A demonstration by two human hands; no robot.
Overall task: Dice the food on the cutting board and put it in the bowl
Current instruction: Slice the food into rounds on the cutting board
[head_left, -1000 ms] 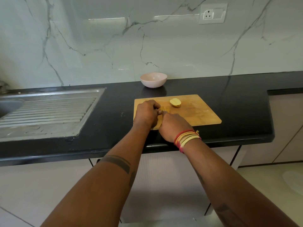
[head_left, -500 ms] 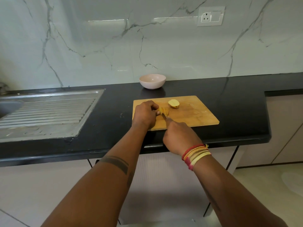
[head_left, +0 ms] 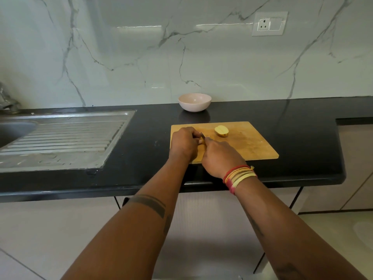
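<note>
While your left hand [head_left: 184, 143] curls over something at the near-left part of the board [head_left: 248, 144], its fingers hide what they hold, so you cannot tell the piece beneath. Your right hand [head_left: 220, 156] sits just beside it, fingers wrapped round a knife [head_left: 202, 136] whose dark blade tip shows between the two hands. A half potato [head_left: 221, 131] lies cut side up near the board's far edge, apart from both hands. Beyond the board, the bowl [head_left: 194, 102] stands on the counter [head_left: 302, 126] by the wall. To the left lies the sink [head_left: 60, 138].
</note>
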